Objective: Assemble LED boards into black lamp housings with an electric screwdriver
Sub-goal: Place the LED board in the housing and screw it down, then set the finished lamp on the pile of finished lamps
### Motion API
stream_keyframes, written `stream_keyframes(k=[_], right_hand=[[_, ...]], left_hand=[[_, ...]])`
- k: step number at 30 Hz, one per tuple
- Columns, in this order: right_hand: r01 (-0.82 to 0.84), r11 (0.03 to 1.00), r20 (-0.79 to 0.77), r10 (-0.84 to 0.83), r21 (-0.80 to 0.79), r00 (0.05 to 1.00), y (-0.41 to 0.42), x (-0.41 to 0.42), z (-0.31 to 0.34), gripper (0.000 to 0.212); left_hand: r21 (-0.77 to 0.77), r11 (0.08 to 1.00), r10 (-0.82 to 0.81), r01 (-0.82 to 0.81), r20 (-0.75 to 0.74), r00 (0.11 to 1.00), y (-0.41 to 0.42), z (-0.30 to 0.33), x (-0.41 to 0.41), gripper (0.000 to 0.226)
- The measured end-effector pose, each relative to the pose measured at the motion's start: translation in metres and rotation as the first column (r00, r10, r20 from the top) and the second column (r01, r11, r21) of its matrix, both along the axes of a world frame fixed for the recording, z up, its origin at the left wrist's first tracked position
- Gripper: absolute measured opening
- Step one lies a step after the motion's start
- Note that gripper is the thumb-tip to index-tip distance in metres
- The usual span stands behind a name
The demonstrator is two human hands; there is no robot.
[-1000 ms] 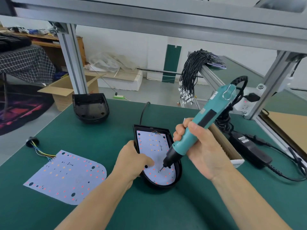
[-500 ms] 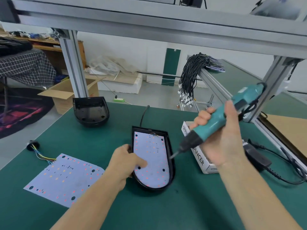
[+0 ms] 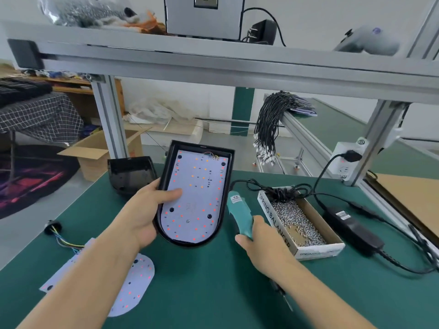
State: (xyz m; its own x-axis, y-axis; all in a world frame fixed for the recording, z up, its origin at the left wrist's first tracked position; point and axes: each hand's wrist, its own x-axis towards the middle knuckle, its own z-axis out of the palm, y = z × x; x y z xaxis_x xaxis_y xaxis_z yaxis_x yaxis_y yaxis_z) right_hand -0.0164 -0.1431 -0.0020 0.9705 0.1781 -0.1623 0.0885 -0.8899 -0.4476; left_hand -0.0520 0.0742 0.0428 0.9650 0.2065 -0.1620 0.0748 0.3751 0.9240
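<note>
While left hand [image 3: 140, 210] grips tilted housing [image 3: 225, 186], thumb pinning LED board [image 3: 197, 198] for inspection, right hand [image 3: 256, 236] clasps screwdriver [image 3: 240, 214] alongside, on worktop [image 3: 213, 281].

Bright, even daylight; soft shadows, wide-angle edge bending, slight blur.

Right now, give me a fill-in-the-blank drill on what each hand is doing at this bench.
The left hand holds up the black lamp housing with its ____ pressed on the white LED board.
The right hand grips the teal electric ____.
The open cardboard box holds small silver ____.

Missing: thumb; screwdriver; screws
</note>
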Motion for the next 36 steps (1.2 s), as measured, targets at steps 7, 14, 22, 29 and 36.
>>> stream_keyframes(k=[7, 14, 22, 29, 36], right_hand=[[-0.028, 0.565, -0.084, 0.171, 0.824, 0.982, -0.005, -0.007, 0.051, 0.056], [0.23, 0.214, -0.262, 0.136, 0.949, 0.955, -0.035, -0.006, 0.057, 0.02], [0.277, 0.309, -0.385, 0.379, 0.91, 0.842, -0.114, -0.011, 0.061, 0.062], [0.288, 0.325, -0.376, 0.254, 0.901, 0.891, -0.148, -0.004, 0.062, 0.061], [0.392, 0.308, -0.351, -0.182, 0.867, 0.918, -0.137, 0.02, 0.052, 0.023]], left_hand=[[-0.145, 0.987, 0.067, -0.069, -0.023, 0.998, -0.037, -0.004, -0.01, 0.024], [-0.53, 0.801, -0.365, 0.278, -0.065, 0.929, -0.064, 0.002, 0.001, 0.092], [-0.693, 0.718, -0.157, 0.066, -0.068, 0.985, -0.066, 0.017, 0.075, 0.063], [-0.23, 0.96, -0.156, 0.16, 0.033, 0.987, -0.09, 0.005, 0.102, 0.056], [0.193, 0.981, -0.045, -0.009, 0.276, 0.96, -0.1, 0.034, 0.09, 0.048]])
